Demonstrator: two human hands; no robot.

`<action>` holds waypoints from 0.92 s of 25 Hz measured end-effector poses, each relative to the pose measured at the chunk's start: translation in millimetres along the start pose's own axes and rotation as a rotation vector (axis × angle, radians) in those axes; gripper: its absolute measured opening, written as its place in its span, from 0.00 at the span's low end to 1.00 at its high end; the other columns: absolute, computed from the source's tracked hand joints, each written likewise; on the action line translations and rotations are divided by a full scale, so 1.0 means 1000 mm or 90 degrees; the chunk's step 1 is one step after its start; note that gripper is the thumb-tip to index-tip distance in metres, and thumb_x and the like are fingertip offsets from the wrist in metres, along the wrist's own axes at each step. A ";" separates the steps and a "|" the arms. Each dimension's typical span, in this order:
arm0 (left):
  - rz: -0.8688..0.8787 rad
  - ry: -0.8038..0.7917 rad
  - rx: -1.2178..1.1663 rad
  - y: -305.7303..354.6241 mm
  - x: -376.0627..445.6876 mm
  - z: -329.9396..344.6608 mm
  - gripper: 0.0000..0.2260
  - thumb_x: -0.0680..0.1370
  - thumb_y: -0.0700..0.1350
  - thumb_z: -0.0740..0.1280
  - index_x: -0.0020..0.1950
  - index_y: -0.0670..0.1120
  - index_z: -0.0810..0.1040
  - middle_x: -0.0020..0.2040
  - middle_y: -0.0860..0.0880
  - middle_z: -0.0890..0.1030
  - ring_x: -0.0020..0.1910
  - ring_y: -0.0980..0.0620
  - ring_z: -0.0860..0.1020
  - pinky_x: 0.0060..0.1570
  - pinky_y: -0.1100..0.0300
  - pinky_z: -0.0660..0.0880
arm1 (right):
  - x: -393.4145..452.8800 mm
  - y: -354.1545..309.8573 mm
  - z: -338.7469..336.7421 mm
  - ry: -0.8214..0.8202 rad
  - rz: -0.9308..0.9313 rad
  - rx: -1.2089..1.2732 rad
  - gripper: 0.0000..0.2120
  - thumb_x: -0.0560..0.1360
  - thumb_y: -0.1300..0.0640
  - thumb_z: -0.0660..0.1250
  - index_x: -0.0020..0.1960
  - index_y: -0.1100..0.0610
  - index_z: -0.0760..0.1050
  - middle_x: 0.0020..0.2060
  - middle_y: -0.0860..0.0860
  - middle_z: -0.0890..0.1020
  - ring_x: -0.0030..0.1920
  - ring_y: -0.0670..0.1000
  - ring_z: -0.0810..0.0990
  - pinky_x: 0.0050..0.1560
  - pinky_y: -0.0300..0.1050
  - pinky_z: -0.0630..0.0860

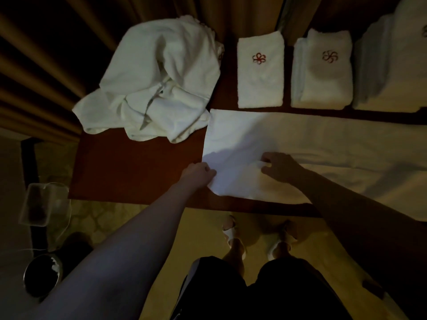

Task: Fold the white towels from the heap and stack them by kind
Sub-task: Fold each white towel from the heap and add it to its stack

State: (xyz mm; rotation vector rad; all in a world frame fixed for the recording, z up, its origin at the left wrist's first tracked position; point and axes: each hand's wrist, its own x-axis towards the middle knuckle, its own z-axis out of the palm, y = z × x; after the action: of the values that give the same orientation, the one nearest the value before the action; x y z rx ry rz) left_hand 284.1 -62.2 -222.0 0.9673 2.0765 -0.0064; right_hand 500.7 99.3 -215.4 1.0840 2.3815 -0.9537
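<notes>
A long white towel (pixel 323 144) lies spread across the dark wooden table (pixel 129 167), running off to the right. My left hand (pixel 198 173) pinches its near left edge. My right hand (pixel 280 167) grips a fold of the same towel a little further right. The heap of crumpled white towels (pixel 152 84) sits at the back left of the table. Behind the spread towel stand three folded stacks: one (pixel 260 72) with a red flower emblem, a second (pixel 322 70) with the same emblem, and a taller plain stack (pixel 392 65) at the far right.
Curtains hang behind the table. On the floor at the left stand a clear plastic box (pixel 39 204) and a dark round bin (pixel 42 273). My feet in white slippers (pixel 231 232) stand close to the table's front edge.
</notes>
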 end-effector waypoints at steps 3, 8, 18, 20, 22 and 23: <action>0.030 0.007 0.020 0.020 0.009 0.006 0.14 0.77 0.60 0.64 0.51 0.50 0.78 0.56 0.45 0.79 0.58 0.45 0.75 0.58 0.49 0.74 | 0.002 -0.003 0.002 -0.033 0.003 0.021 0.12 0.77 0.50 0.64 0.56 0.56 0.76 0.54 0.54 0.78 0.56 0.57 0.76 0.55 0.48 0.69; 0.075 -0.042 0.010 0.038 0.009 0.015 0.09 0.76 0.49 0.69 0.46 0.43 0.81 0.47 0.43 0.81 0.49 0.45 0.79 0.46 0.55 0.74 | -0.001 -0.009 0.001 -0.035 -0.041 0.125 0.11 0.76 0.49 0.67 0.47 0.57 0.79 0.41 0.50 0.77 0.44 0.51 0.75 0.46 0.44 0.67; -0.043 0.164 -0.362 0.005 -0.021 0.008 0.07 0.79 0.46 0.61 0.43 0.45 0.68 0.39 0.48 0.71 0.38 0.51 0.69 0.34 0.56 0.62 | 0.005 -0.018 -0.023 -0.024 -0.043 0.112 0.09 0.78 0.51 0.65 0.50 0.56 0.79 0.46 0.51 0.79 0.48 0.52 0.77 0.44 0.43 0.68; -0.102 0.130 -0.323 0.000 -0.018 0.014 0.07 0.81 0.48 0.60 0.48 0.44 0.69 0.43 0.47 0.73 0.42 0.49 0.72 0.36 0.57 0.64 | 0.014 -0.023 -0.018 -0.026 -0.033 0.075 0.10 0.78 0.50 0.65 0.52 0.55 0.79 0.49 0.52 0.79 0.50 0.53 0.77 0.46 0.43 0.68; -0.146 0.113 -0.289 -0.003 -0.014 0.017 0.07 0.81 0.48 0.60 0.50 0.44 0.68 0.45 0.47 0.74 0.44 0.48 0.73 0.39 0.58 0.65 | 0.022 -0.028 -0.011 -0.046 -0.029 0.019 0.12 0.78 0.50 0.64 0.57 0.55 0.77 0.55 0.53 0.78 0.54 0.54 0.76 0.49 0.43 0.67; -0.162 0.114 -0.282 -0.003 -0.013 0.019 0.06 0.81 0.47 0.60 0.51 0.44 0.68 0.46 0.46 0.74 0.44 0.48 0.72 0.40 0.58 0.65 | 0.025 -0.029 -0.007 -0.048 -0.031 -0.012 0.13 0.79 0.51 0.63 0.59 0.55 0.77 0.58 0.54 0.77 0.57 0.55 0.75 0.50 0.43 0.67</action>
State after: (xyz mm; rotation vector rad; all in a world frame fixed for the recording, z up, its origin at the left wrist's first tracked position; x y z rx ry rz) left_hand 299.6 -78.8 -227.1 0.4451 2.2202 0.4028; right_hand 462.0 103.0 -211.9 0.9706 2.3596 -0.9699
